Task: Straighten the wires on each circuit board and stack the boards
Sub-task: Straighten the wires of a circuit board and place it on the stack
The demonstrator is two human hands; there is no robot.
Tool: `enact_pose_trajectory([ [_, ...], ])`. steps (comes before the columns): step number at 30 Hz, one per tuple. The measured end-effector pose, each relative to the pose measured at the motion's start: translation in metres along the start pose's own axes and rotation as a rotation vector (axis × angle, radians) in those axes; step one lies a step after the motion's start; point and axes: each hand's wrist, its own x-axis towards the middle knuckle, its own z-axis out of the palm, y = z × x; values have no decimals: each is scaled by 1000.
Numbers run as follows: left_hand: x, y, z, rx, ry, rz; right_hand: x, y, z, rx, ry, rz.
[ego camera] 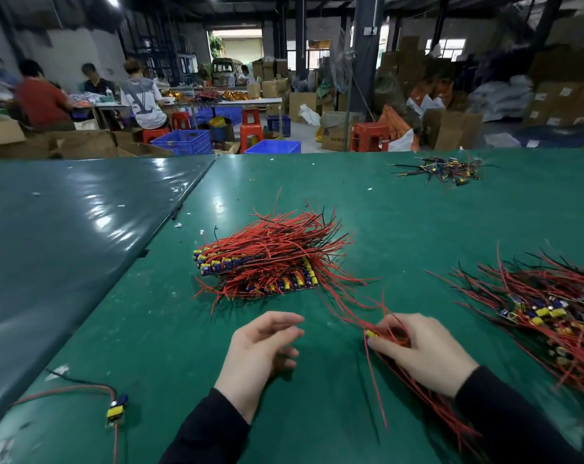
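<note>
Green matting covers the table in front of me, and my two hands sit low in the head view, both in black sleeves. My right hand has its fingers curled round a circuit board with a yellow component at its near end, gripping it together with a bunch of red wires that fan out both ways, some running up and left toward the middle of the table and others trailing down toward the near edge. My left hand hovers just left of it, fingers loosely spread and holding nothing, apart from the board and the wires. Beyond my hands, in the middle of the table, lies the stack of boards, blue and yellow parts lined along its left and near edges, its red and black wires sweeping up and to the right. To my right a loose heap of boards sprawls with wires pointing every way, partly cut off by the frame edge. A single board with a red and a black lead lies near the lower left corner. A small tangle of dark-wired parts rests at the far right of the table. Behind the table, people sit at benches among red stools, blue crates and cardboard boxes.
</note>
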Motion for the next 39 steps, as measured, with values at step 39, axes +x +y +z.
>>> enact_pose_trajectory([
  [39, -8, -15, 18, 101, -336, 25, -28, -27, -3, 644, -340, -214],
])
